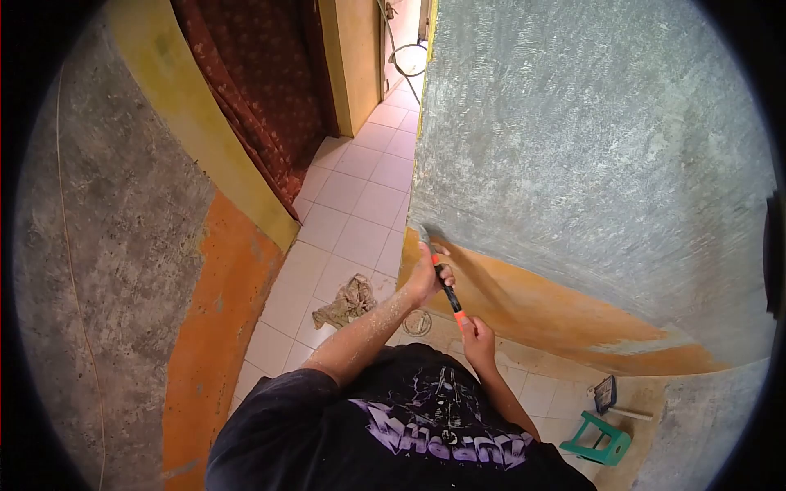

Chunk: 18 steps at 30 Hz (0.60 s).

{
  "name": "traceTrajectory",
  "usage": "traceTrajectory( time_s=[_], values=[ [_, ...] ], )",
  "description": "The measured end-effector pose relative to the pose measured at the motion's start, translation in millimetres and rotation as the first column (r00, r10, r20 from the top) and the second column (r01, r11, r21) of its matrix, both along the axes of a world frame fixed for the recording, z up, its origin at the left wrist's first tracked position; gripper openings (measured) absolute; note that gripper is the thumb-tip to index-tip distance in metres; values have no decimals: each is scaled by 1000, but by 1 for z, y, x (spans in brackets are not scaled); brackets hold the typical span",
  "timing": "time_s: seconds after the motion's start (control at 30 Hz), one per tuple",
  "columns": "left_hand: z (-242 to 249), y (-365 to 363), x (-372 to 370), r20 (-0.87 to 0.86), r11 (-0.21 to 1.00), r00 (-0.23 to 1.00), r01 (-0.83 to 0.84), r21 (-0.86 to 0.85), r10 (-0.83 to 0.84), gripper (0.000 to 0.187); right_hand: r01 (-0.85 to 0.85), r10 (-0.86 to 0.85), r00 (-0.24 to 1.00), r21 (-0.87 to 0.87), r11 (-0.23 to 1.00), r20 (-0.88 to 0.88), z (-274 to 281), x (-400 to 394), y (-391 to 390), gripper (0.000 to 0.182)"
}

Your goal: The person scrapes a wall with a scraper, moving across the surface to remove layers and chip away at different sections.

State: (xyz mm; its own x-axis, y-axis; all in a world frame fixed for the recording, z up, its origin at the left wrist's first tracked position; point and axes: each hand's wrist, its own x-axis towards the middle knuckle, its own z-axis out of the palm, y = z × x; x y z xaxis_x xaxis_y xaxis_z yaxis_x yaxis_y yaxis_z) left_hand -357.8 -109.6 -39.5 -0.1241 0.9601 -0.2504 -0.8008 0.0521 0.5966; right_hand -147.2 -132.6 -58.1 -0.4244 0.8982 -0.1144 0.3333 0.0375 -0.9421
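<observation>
Both my hands are wrapped round a scraper with a black and orange handle. My left hand is closed on the upper part, just behind the blade. Lower down, my right hand grips the orange end of the handle. The thin blade is up at the left corner of the wall, where bare grey surface meets a band of orange paint. Pale dust specks cover my left forearm.
A crumpled, dirty cloth lies on the tiled floor, near a round, ring-like object. At the lower right are a green plastic stool and a dark, flat item beside a pale stick. A red curtain hangs in the doorway.
</observation>
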Motion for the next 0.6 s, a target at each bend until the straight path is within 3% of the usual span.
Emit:
traceTrajectory(
  time_s=[0.03,0.23,0.33,0.47,0.6],
  values=[
    [-8,1,-10,7,1000,1000,-16,10,16,71,-24,23,1000,74,997,13,-2,-4,1,31],
    [3,-1,2,-27,998,999,40,-43,-41,71,53,-51,999,-154,987,17,9,13,-11,28],
    [5,-5,0,-43,997,998,39,-70,-42,71,37,-37,999,-49,998,11,6,3,-13,29],
    [-5,-4,-15,-45,998,999,0,-62,-3,70,55,-56,998,-84,995,-13,-12,-6,-12,29],
    [1,-3,7,-79,993,993,84,-84,-91,70,67,-69,998,-77,995,-16,-14,5,-22,30]
  ],
)
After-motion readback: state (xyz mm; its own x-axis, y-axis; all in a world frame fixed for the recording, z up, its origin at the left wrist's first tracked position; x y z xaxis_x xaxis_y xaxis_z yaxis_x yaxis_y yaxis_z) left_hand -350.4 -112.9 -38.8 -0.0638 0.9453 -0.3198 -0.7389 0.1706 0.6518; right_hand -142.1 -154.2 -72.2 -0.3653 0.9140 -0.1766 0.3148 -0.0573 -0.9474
